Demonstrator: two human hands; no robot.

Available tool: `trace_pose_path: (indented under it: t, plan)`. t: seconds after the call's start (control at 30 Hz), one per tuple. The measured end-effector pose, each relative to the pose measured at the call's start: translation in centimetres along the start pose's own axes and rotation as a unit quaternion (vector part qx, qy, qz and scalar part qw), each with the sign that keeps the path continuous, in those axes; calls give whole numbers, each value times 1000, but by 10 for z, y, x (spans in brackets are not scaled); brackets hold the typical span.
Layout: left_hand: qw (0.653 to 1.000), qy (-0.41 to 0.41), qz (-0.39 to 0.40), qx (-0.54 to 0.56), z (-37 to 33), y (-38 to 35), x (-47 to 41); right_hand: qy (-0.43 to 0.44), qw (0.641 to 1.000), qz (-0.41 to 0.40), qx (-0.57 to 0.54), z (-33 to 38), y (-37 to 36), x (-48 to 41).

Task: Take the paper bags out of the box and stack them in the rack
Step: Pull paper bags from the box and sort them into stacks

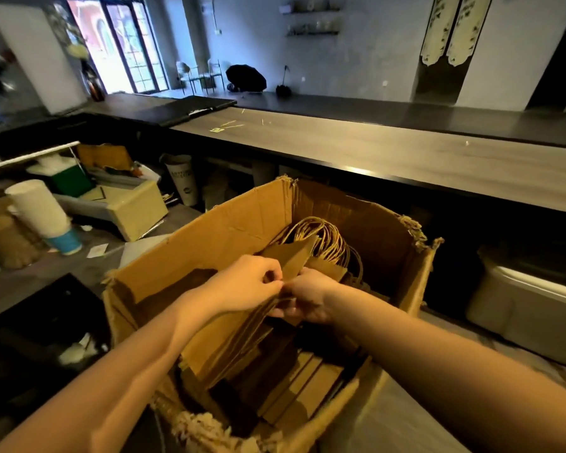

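Observation:
An open cardboard box (229,227) stands in front of me, holding several flat brown paper bags (242,348) with twisted paper handles (321,238) bunched at the far side. Both my hands are inside the box. My left hand (245,282) pinches the upper edge of a bundle of bags. My right hand (307,297) grips the same bundle from the right, fingers curled under it. The bundle leans tilted toward the far side. No rack is plainly visible.
A long wooden counter (406,155) runs behind the box. On the lower shelf to the left sit stacked paper cups (40,210), a green-and-white container (69,178) and a pale box (134,207). A white bin (530,305) stands at the right.

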State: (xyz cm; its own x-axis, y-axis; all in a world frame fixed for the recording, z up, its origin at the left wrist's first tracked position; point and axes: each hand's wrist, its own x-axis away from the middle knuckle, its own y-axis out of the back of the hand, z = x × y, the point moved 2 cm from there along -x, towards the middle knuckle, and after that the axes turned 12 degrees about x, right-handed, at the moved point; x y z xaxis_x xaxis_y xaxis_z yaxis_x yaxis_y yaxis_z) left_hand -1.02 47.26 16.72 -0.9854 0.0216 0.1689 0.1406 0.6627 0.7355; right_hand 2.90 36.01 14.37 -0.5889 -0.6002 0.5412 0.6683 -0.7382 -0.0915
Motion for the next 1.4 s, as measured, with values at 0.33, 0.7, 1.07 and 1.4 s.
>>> trace_pose_path:
  t: [0.33, 0.7, 1.07, 1.4]
  plan:
    - [994, 33, -104, -24, -25, 11, 48, 177, 981, 5, -76, -6, 11, 66]
    - [964, 89, -233, -96, -128, 8, 28, 305, 909, -184, -215, -59, 110, 136]
    - [989, -25, -57, -137, -177, -181, 14, 187, 810, -554, 40, -165, 212, 188]
    - [976, 143, 152, -56, -96, -287, -15, 70, 800, -559, 208, -275, 209, 155]
